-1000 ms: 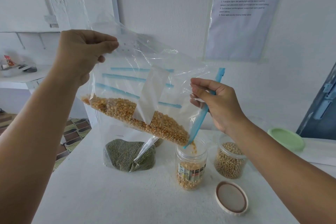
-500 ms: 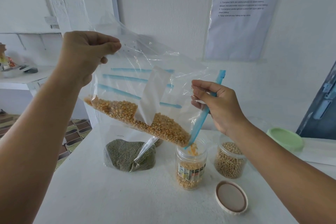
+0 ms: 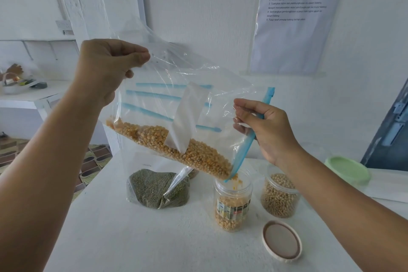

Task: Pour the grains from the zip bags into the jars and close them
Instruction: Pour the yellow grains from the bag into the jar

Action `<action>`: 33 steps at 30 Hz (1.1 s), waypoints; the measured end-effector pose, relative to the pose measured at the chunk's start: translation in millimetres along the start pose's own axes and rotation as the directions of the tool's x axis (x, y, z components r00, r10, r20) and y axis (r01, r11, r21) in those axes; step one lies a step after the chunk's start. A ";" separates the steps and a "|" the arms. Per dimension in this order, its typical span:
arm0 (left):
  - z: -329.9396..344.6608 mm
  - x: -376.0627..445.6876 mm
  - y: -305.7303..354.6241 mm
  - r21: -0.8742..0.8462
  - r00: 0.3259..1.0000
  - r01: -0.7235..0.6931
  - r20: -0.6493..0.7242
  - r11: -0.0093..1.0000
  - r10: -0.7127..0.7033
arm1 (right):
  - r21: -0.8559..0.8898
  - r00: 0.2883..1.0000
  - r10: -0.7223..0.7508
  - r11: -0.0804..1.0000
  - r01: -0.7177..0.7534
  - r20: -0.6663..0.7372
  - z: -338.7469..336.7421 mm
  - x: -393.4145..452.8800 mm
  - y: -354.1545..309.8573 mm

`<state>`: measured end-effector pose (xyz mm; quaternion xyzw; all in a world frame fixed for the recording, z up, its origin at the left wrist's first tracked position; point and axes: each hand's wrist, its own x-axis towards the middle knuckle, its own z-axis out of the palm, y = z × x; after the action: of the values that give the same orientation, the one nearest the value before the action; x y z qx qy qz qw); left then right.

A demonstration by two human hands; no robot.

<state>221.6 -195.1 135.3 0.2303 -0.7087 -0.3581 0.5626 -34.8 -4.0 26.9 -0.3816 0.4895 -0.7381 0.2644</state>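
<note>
A clear zip bag (image 3: 176, 104) with yellow corn kernels (image 3: 172, 150) hangs tilted above the white table (image 3: 136, 238). My left hand (image 3: 108, 68) pinches the bag's raised bottom corner. My right hand (image 3: 267, 130) grips the blue zip edge at the mouth, which points down into an open clear jar (image 3: 232, 203). Kernels fall from the bag's low corner into this jar, which is partly filled with corn. Its beige lid (image 3: 282, 242) lies upside down on the table to the right.
A second zip bag of green beans (image 3: 156, 190) lies on the table behind the held bag. A jar of pale beans (image 3: 279, 196) stands open at the right, with a green lid (image 3: 348, 169) beyond it. A paper sheet (image 3: 295, 17) hangs on the wall.
Corn keeps sliding toward the bag's low corner and into the jar. Both hands hold nearly the same pose, with the left hand slightly lower.
</note>
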 end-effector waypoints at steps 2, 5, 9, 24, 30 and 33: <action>0.0 -0.1 0.5 -0.003 1.000 0.002 0.002 1.000 -0.002 | 0.006 1.000 0.001 1.000 -0.001 -0.003 -0.1 0.3 0.2; 1.2 -2.5 2.8 0.004 1.000 0.002 0.008 1.000 -0.002 | -0.005 1.000 0.001 1.000 -0.001 0.001 -0.2 0.9 1.5; 1.5 -3.8 4.8 0.060 1.000 -0.007 0.021 0.998 0.006 | 0.001 1.000 0.003 1.000 -0.003 0.000 -0.6 2.8 1.7; 2.2 -5.2 9.8 0.158 0.991 -0.113 0.082 0.981 0.101 | -0.012 1.000 -0.004 1.000 0.004 0.005 -2.3 2.8 1.7; 1.2 -4.4 10.9 0.160 0.993 -0.103 0.069 0.982 0.093 | -0.012 1.000 -0.005 1.000 0.005 0.000 -1.8 1.6 1.6; 1.4 -6.1 10.2 0.172 0.993 -0.107 0.070 0.979 0.096 | -0.011 1.000 -0.004 1.000 0.004 -0.003 -2.1 1.0 2.9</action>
<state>222.6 -183.8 139.1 0.2314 -0.7653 -0.2720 0.5355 -37.1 -4.8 24.0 -0.3832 0.4932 -0.7364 0.2600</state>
